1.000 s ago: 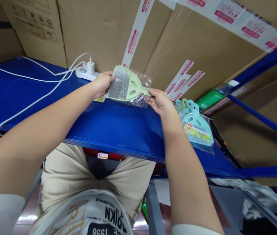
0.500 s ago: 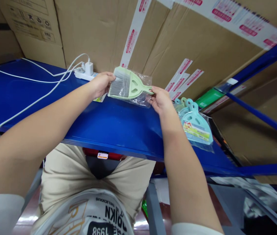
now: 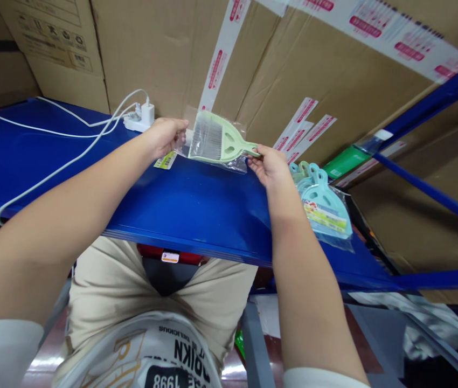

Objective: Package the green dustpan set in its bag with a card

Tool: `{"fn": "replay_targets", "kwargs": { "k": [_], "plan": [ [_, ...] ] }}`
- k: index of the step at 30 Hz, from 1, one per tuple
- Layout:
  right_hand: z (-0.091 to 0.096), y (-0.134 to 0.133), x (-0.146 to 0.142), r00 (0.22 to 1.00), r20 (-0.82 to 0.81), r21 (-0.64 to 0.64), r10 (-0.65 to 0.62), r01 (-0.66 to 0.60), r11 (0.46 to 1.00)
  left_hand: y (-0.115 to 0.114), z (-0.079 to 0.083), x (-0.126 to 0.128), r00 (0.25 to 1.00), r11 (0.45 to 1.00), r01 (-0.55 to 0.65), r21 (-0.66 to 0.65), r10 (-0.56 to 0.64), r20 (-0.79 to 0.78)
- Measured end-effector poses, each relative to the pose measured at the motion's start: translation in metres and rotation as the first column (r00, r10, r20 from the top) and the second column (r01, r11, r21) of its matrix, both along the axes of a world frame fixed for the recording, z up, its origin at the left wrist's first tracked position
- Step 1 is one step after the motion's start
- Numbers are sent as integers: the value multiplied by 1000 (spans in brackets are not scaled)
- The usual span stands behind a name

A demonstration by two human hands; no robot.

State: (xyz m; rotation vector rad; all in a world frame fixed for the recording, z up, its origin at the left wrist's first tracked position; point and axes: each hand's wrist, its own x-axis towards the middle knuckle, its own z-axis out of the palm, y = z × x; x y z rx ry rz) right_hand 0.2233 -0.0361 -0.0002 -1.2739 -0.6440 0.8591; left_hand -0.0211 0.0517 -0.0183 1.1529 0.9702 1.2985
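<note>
A light green dustpan [image 3: 229, 141] with a small brush [image 3: 207, 139] nested in it is held above the blue shelf, partly inside a clear plastic bag [image 3: 235, 165]. My right hand [image 3: 267, 166] grips the handle end at the right. At the left, my left hand [image 3: 169, 136] pinches the bag's edge, a little apart from the dustpan's wide rim. Under my left hand a yellow-green label card [image 3: 165, 160] lies on the shelf. To the right of my right forearm, several bagged blue and green dustpan sets [image 3: 325, 203] lie overlapping.
The blue shelf [image 3: 196, 210] runs across in front of my legs. Behind stand large cardboard boxes [image 3: 164, 59] with taped seams. A power strip with a white charger [image 3: 146, 115] and loose white cables sits at left. A green-labelled bottle [image 3: 350, 159] lies near the blue rack bar at right.
The green dustpan has shifted slightly right, along with my right hand. Its wide rim has moved away from my left fingers, which now hold the stretched bag edge. More of the label card shows.
</note>
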Motion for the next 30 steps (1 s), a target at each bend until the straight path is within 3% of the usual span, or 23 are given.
{"fn": "replay_targets", "kwargs": {
  "k": [9, 19, 21, 22, 25, 27, 30],
  "plan": [
    [4, -4, 3, 1000, -27, 14, -12, 12, 1000, -41, 28, 3, 998, 993, -50, -105, 45, -49],
    [14, -14, -1, 998, -53, -30, -28, 26, 999, -33, 29, -8, 885, 989, -149, -6, 131, -447],
    [15, -15, 1, 999, -24, -62, -43, 42, 997, -35, 32, -14, 784, 988, -143, 52, 145, -603],
    [15, -15, 2, 999, -1, -85, -51, 50, 995, -36, 34, -17, 697, 986, -132, 99, 164, -698],
    [15, -17, 3, 996, 74, -161, -49, 61, 985, -38, 36, -22, 346, 982, -34, 187, 187, -919],
    [15, -19, 4, 992, 122, -212, -29, 54, 976, -36, 35, -22, 144, 991, 34, 128, 122, -982],
    [14, -21, 4, 982, 184, -288, 50, 5, 958, -31, 28, -18, -44, 995, 101, 19, 24, -999]
  ]
}}
